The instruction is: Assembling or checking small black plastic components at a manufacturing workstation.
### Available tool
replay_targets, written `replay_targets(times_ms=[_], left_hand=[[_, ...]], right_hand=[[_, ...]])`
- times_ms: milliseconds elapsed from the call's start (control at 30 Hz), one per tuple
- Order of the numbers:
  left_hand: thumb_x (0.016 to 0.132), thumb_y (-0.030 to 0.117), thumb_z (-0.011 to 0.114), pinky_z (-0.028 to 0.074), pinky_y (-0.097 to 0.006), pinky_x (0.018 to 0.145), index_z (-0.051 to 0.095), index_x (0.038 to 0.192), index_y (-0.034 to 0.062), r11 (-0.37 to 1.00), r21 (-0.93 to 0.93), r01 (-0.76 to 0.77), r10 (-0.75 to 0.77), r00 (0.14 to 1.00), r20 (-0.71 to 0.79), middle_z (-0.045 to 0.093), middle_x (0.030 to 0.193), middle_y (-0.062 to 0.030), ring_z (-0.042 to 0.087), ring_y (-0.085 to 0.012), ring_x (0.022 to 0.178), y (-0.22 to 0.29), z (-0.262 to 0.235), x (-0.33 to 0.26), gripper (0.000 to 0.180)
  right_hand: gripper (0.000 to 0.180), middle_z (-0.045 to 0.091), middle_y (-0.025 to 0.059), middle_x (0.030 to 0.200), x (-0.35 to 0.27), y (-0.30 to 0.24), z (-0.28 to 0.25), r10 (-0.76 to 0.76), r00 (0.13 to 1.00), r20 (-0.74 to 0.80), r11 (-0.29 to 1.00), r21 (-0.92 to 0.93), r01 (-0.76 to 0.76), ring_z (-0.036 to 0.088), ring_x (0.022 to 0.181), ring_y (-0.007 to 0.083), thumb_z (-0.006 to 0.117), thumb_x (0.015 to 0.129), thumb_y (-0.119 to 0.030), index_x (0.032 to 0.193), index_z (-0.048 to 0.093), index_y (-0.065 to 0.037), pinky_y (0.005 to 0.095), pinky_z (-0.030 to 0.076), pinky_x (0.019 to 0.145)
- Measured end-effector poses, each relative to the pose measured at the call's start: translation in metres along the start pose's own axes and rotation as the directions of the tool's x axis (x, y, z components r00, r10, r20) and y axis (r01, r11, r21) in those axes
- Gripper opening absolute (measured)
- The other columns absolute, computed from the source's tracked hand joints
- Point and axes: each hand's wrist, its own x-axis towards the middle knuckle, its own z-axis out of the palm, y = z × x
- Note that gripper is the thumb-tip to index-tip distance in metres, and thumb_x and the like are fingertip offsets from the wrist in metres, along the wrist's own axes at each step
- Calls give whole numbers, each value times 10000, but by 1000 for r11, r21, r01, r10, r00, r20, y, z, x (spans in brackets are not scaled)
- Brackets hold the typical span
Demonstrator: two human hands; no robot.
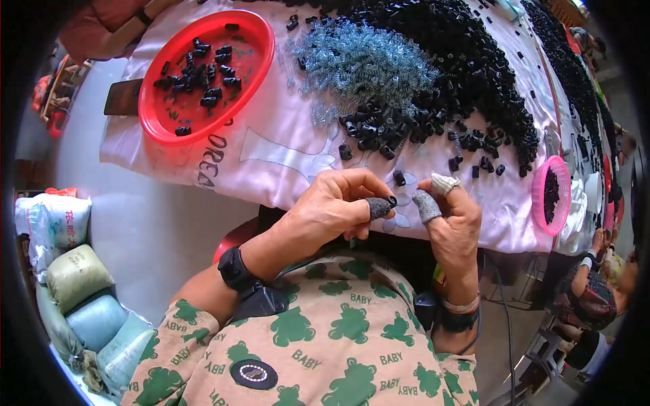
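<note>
My left hand (332,203) is closed in a pinch over the table's near edge. Between its thumb, which wears a dark grey cloth cover, and forefinger sits a small black tubular plastic part (392,201). To its right, my right hand (455,220) has the thumb, in a grey cover, and the forefinger, in a white cover, drawn close together; anything between them is too small to make out. Just beyond both hands a loose black part (399,178) lies on the cloth. Farther off are a heap of clear bluish springs (365,61) and scattered black parts (372,128).
A red round tray (152,122) holding several black parts stands at the left, next to a dark phone-like slab (122,98). A large black heap (474,74) spreads to the right. A pink basket (542,196) sits at the right edge. Other people work around the table.
</note>
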Motion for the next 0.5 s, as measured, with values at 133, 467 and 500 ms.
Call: replay_targets(times_ms=[133, 467, 500], left_hand=[[878, 60, 609, 451, -179, 524, 620, 1049, -11, 1000, 4, 22, -22, 1000, 13, 689, 886, -70, 569, -52, 595, -2, 3, -2, 185], [876, 68, 630, 445, -182, 513, 621, 1047, -5, 999, -40, -5, 5, 1000, -7, 674, 856, -56, 559, -49, 578, -7, 6, -3, 185], [877, 63, 622, 444, -182, 512, 619, 1049, -8, 1000, -25, -2, 2, 1000, -22, 670, 845, -52, 559, -50, 575, -6, 7, -3, 186]], right_hand=[[170, 675, 12, 891, -8, -6, 4, 150, 982, 115, 830, 525, -188, 633, 770, 69, 677, 878, -27, 1047, 670, -10, 189, 503, 663], [192, 669, 20, 887, -15, -7, 14, 74, 988, 137, 725, 672, -147, 620, 740, 66, 664, 873, 10, 1065, 676, -4, 195, 521, 670], [192, 669, 20, 887, -16, -7, 14, 74, 988, 139, 725, 672, -149, 620, 740, 66, 664, 873, 10, 1065, 676, -4, 195, 521, 670]])
